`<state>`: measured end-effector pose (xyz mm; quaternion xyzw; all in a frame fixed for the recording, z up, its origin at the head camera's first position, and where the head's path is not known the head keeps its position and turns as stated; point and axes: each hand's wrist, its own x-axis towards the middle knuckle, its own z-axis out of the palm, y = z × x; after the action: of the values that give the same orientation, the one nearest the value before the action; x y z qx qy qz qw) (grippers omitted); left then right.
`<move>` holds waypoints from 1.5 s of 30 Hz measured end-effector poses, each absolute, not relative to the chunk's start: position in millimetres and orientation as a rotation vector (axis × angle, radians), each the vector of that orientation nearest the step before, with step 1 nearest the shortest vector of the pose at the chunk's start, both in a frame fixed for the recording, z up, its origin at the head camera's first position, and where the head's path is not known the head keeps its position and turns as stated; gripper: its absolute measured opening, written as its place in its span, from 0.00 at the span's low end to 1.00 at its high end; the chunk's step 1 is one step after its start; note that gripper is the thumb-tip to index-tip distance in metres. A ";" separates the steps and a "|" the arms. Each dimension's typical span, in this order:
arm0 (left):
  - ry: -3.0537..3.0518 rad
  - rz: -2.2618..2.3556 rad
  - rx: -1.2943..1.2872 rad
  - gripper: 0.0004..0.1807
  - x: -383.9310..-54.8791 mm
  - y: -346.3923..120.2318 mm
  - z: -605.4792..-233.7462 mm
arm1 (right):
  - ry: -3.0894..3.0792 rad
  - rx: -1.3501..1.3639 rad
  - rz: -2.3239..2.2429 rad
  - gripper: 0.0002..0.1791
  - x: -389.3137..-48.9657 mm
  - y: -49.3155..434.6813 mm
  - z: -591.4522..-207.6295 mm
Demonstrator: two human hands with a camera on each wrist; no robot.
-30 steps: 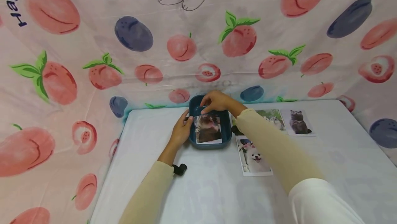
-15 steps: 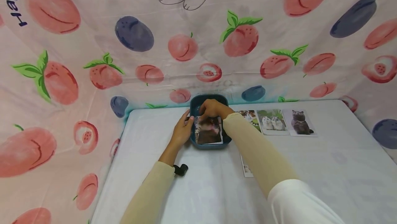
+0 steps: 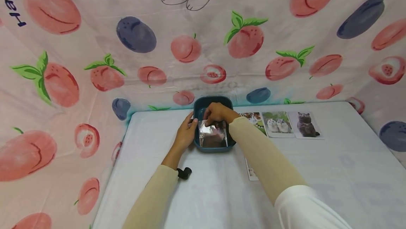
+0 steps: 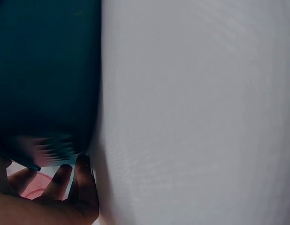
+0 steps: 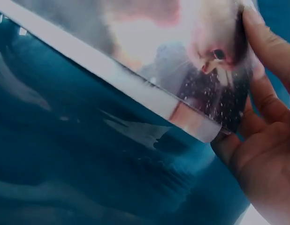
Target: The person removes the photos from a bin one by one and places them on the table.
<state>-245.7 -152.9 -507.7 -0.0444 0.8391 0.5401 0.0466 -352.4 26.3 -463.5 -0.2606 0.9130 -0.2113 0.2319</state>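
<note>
- Evidently, part of the work is done: a tiger photo, a rodent photo and a cat photo are lined up on the counter to the right of the bin.
- A fourth photo is placed nearer the camera, mostly covered by the right sleeve, so its subject is hidden.
- The glossy photo is not yet laid with these; it is contained in the bin, toward the near end, and its handling can be judged unfinished.
- Its far edge is pinched by the right hand, with the thumb on the picture side and the fingers bent behind; in the right wrist view that edge seems raised from the bin's blue floor.
- Whether other photos are stacked beneath cannot be told.
- The bin is stood upright near the counter's back edge, before the peach-print cloth.
- Its left wall is gripped by the left hand, thumb at the rim and fingers curved round the outside; no photo is held there.
</note>
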 end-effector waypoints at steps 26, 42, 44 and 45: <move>2.570 1.661 -0.129 0.30 -244.6 -150.6 -504.7 | 2.563 -0.903 -0.826 0.05 -352.1 59.6 -402.3; 2.581 1.619 -0.162 0.31 -247.2 -151.0 -508.7 | 2.607 -0.773 -0.968 0.09 -299.0 199.0 -335.9; 2.585 1.614 -0.166 0.31 -247.1 -150.7 -508.2 | 2.611 -0.776 -0.942 0.09 -289.1 219.2 -344.9; 2.586 1.612 -0.165 0.31 -247.0 -150.4 -507.9 | 2.601 -0.768 -0.942 0.09 -284.3 229.2 -350.8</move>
<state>-247.0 -150.4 -507.9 -0.0540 0.8465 0.5278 0.0448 -284.3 229.2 -350.8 -0.2652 0.8977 -0.3250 0.1350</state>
